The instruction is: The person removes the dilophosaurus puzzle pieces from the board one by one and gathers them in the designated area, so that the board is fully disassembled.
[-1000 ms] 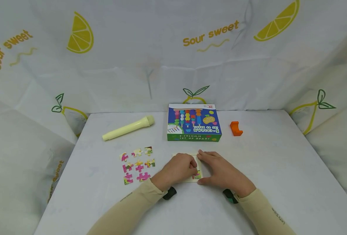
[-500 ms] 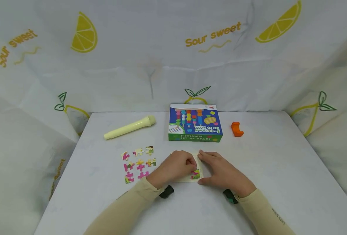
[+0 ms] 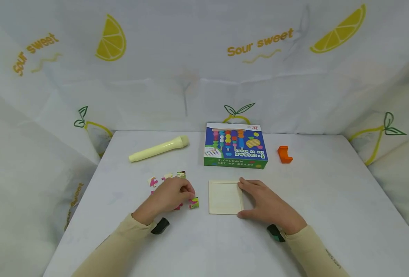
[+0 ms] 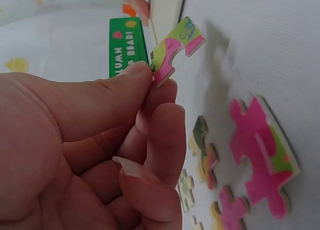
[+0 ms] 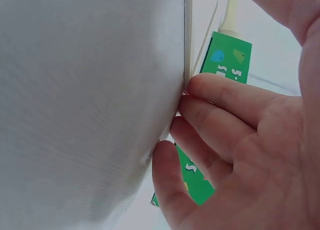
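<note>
My left hand (image 3: pixel 171 194) pinches a jigsaw piece (image 3: pixel 193 202) between thumb and index finger. In the left wrist view this puzzle piece (image 4: pixel 176 47) is pink and light green with a blue mark, tilted above the table. Beneath the hand lie loose jigsaw pieces (image 4: pixel 262 155), pink, green and yellow, partly hidden by it in the head view. To the right is a shallow cream puzzle tray (image 3: pixel 225 197) with a raised border and nothing inside. My right hand (image 3: pixel 268 204) rests against its right edge, index finger at the far corner, thumb at the near one.
Behind the tray stands a blue and green bead-set box (image 3: pixel 235 161). A pale yellow tube (image 3: pixel 159 149) with a wider end lies at the back left. An orange U-shaped block (image 3: pixel 284 154) sits right of the box. A white printed curtain (image 3: pixel 149 96) hangs behind the table.
The left hand has moved left from the tray to above the loose pieces, carrying the green and pink puzzle piece out of the tray. The right hand stays at the tray's edge.
</note>
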Demonstrator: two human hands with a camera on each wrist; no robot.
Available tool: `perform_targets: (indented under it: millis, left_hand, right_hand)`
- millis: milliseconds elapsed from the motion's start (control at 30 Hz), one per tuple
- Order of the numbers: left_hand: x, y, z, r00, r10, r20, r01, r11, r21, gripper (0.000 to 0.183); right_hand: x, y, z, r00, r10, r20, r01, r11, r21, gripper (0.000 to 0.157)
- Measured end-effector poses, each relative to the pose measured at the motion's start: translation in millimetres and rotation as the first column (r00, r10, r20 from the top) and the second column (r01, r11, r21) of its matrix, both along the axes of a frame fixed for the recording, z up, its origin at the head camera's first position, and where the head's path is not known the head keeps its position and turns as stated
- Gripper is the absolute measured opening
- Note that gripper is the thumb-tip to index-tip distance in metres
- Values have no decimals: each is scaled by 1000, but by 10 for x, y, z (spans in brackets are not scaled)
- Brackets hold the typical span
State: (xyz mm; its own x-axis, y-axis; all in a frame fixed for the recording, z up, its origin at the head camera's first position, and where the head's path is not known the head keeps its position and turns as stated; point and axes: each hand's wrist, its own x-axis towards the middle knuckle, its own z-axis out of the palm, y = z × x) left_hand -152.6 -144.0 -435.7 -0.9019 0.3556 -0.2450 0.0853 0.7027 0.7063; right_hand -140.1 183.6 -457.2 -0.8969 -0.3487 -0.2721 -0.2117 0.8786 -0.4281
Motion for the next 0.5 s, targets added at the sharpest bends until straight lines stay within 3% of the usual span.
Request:
perform_targets:
  millis: [200, 500]
  left_hand:
    - [15, -43, -58, 1000, -5, -21, 4, 1000, -22, 9]
    - [21, -70, -83, 998, 54, -32, -56, 996, -69, 9]
  right_hand:
    - [-8, 16, 4, 1000, -2, 2, 2, 1000, -12, 103]
    - [-8, 15, -22, 999, -31, 22, 32, 999, -21, 105]
